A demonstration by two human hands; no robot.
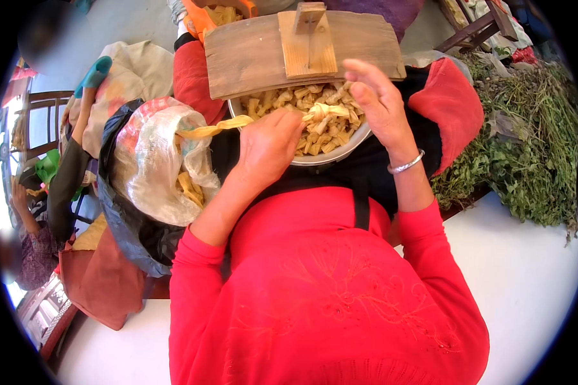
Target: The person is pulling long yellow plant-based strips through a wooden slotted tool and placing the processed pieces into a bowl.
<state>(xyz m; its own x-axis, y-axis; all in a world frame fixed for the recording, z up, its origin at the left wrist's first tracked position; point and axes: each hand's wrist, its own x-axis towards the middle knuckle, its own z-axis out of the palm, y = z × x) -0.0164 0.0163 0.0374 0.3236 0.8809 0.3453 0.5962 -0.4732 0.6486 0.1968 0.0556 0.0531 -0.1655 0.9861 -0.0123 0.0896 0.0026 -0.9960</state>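
My left hand [270,144] is closed on a long, pale yellow strip [221,128], fibrous-looking, whose kind I cannot make out. One end trails left toward a plastic bag; past my fingers, the other end forms a knot [325,114] over a metal basin [327,158]. Cut yellowish pieces [318,138] fill the basin between my knees. My right hand [382,106], with a silver bangle on its wrist, is raised at the basin's right side, fingers apart and holding nothing. Across the far rim lies a wooden board [244,58] with a wooden block [307,45] on it.
At my left stands a translucent bag [154,160] inside a black bag [125,218], with yellow strips in it. Green plant stalks [526,147] are heaped to the right. An orange container [199,19] sits beyond the board. Other people's arms [67,173] show at far left.
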